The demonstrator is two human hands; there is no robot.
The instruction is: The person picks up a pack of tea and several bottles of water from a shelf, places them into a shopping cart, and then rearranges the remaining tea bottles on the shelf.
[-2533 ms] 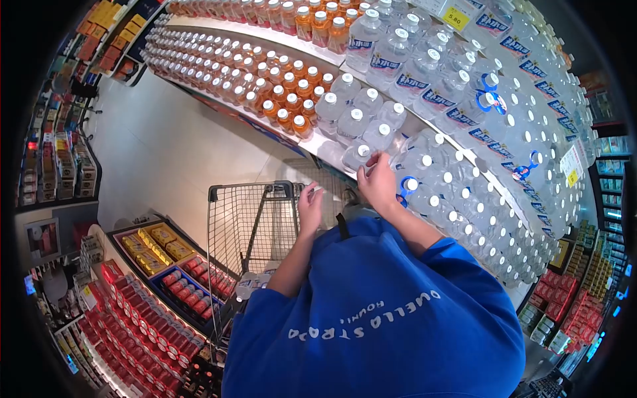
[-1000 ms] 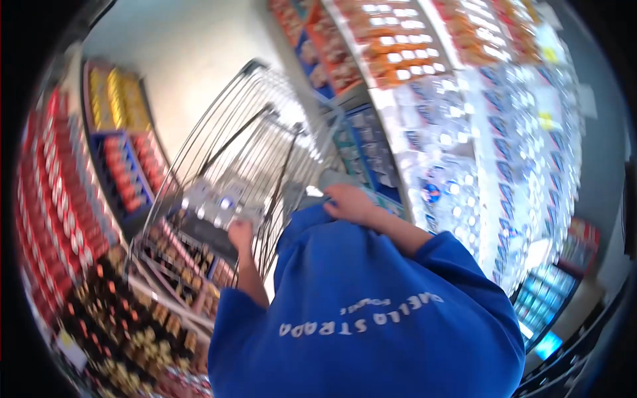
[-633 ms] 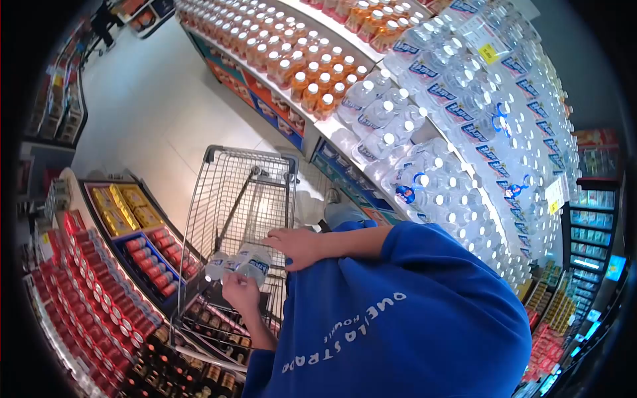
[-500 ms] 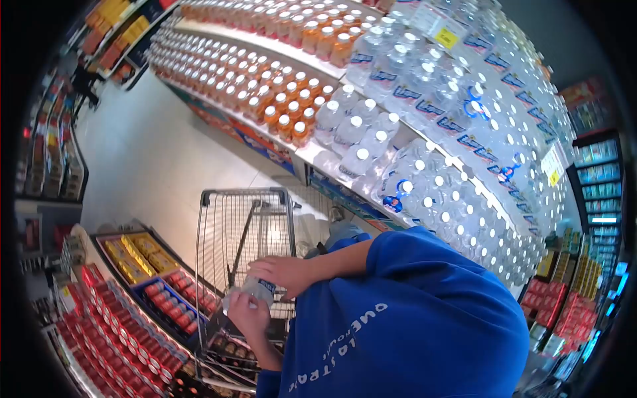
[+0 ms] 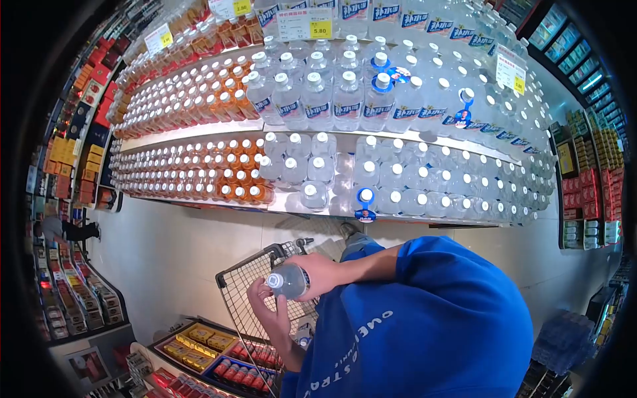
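Observation:
My right hand [image 5: 317, 273] is wrapped around the body of a clear plastic bottle [image 5: 292, 281] with a white cap [image 5: 275, 280]. The bottle is tilted, its cap end pointing left and toward the camera. My left hand [image 5: 271, 317] is at the cap end, thumb and fingers apart around the cap; whether they touch it is hard to see. Both hands are above a wire shopping cart [image 5: 232, 284]. Another clear bottle [image 5: 305, 330] shows partly beside my left forearm.
Beyond the cart, a long shelf [image 5: 292, 201] holds rows of clear bottles [image 5: 348, 93] and orange-drink bottles [image 5: 229, 176]. Price signs [image 5: 306, 25] hang above. Boxed and canned goods [image 5: 199, 345] fill a low display at lower left. A person [image 5: 63, 229] stands in the left aisle.
My view has turned toward the bottle shelf, which now appears level. The bottle has shifted up and its cap faces me more. My left fingers have spread from their closer grip at the cap.

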